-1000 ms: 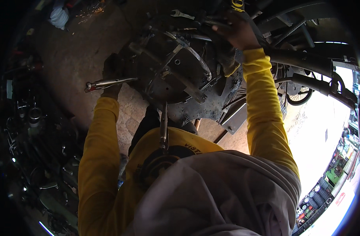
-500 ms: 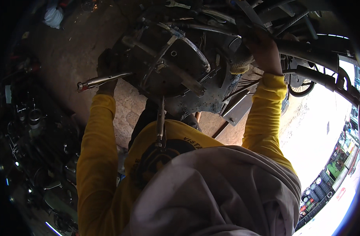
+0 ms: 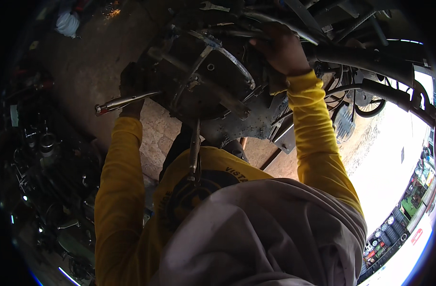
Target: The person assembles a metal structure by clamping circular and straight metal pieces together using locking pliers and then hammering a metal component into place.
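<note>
A dark metal plate (image 3: pixel 246 129) with rough, burnt-looking edges lies before me, bearing a curved frame of welded metal strips (image 3: pixel 237 62) and a flat bar (image 3: pixel 232 102). My left hand (image 3: pixel 132 83) is at the plate's left side, deep in shadow; its fingers cannot be made out. Beside it, locking pliers (image 3: pixel 125 101) grip the plate's left part. A second pair of locking pliers (image 3: pixel 194 150) hangs at the near edge. My right hand (image 3: pixel 282 50) is over the far right side, thumb stretched apart from the fingers, beside a thin metal rod (image 3: pixel 242 33).
A wrench (image 3: pixel 215 6) lies at the far side. Metal bars and tubes (image 3: pixel 365 59) crowd the far right, with a spoked wheel (image 3: pixel 370 107) beyond. Dark machine parts (image 3: pixel 46 143) fill the left. Small orange sparks (image 3: pixel 112 13) glow at the far left.
My right hand has moved left and slightly away from me, and its sleeve now covers most of the pale glove seen beside it before. The left hand has barely shifted. Sparks have grown brighter.
</note>
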The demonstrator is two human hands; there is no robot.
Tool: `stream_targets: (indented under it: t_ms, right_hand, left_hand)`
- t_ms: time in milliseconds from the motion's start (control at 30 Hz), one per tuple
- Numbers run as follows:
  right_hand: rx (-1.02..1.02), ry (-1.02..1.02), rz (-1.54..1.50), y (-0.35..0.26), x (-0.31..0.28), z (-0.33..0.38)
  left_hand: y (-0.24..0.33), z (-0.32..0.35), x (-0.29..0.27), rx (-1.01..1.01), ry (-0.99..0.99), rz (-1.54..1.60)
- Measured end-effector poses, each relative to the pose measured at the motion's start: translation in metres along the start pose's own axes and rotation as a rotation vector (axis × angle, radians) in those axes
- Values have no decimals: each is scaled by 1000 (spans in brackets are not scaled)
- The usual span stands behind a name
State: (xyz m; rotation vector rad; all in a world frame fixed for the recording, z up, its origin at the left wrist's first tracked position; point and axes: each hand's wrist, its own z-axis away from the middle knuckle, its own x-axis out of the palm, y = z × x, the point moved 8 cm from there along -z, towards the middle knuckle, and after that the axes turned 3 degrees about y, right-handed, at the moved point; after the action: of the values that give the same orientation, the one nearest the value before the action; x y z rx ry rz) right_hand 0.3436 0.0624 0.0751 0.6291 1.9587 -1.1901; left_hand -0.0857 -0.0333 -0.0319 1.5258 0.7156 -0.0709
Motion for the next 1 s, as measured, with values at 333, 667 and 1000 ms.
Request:
stream_targets:
  t_ms: [333, 667, 1000]
  right_hand:
    - [-341, -360, 217, -62, 89, -59]
    - [-400, -520, 379, -56, 110, -63]
    - [-447, -367, 214, -60, 59, -30]
  left_hand:
    - [-15, -3, -8, 62, 13, 43]
    - [14, 3, 0, 17, -11, -8]
    - [16, 2, 0, 22, -50, 8]
